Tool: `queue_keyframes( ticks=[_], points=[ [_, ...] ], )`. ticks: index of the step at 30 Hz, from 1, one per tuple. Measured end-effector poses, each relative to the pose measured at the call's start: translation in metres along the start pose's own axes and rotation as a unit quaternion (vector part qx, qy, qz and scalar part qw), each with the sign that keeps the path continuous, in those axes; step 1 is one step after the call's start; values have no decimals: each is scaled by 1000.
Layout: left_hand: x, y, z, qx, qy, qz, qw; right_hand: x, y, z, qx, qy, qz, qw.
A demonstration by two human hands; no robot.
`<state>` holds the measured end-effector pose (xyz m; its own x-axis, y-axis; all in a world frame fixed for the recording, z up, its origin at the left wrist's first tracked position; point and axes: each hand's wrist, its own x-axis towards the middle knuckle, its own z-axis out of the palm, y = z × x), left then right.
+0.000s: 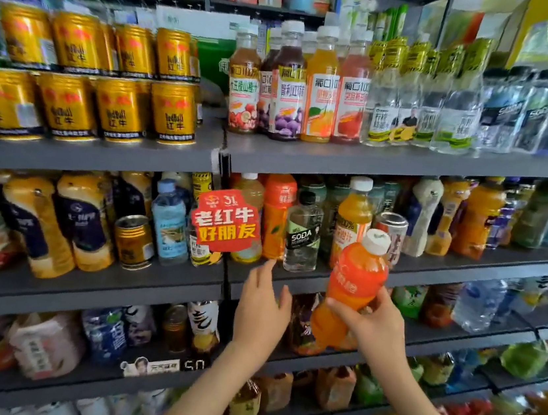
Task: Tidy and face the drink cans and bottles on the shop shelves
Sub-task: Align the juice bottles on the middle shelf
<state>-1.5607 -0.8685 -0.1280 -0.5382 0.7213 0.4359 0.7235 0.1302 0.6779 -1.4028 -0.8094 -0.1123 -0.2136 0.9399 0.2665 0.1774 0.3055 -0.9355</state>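
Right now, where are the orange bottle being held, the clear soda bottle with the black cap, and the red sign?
orange bottle [357, 279], head view, on its label.
soda bottle [302, 236], head view, on its label.
red sign [225, 224], head view, on its lettered face.

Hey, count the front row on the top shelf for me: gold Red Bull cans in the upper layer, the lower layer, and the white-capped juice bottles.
Gold Red Bull cans, upper layer: 4
Gold Red Bull cans, lower layer: 4
White-capped juice bottles: 4
Total: 12
More stand partly hidden behind and are not counted.
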Motion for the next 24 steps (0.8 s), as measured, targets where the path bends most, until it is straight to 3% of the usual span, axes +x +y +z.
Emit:
queue_keyframes(
  ticks=[7,14,18,24],
  points=[
    [49,-8,31,46,109,-39,992,56,-4,4,-15,-50,-51,997],
    [66,-13,61,123,110,-41,985,92,-7,4,10,-103,-88,991],
    [83,-19,69,137,158,-91,974,107,-3,3,24,-143,-98,985],
    [107,-23,81,161,169,-147,961,127,1,-2,23,-200,-110,973]
  ],
)
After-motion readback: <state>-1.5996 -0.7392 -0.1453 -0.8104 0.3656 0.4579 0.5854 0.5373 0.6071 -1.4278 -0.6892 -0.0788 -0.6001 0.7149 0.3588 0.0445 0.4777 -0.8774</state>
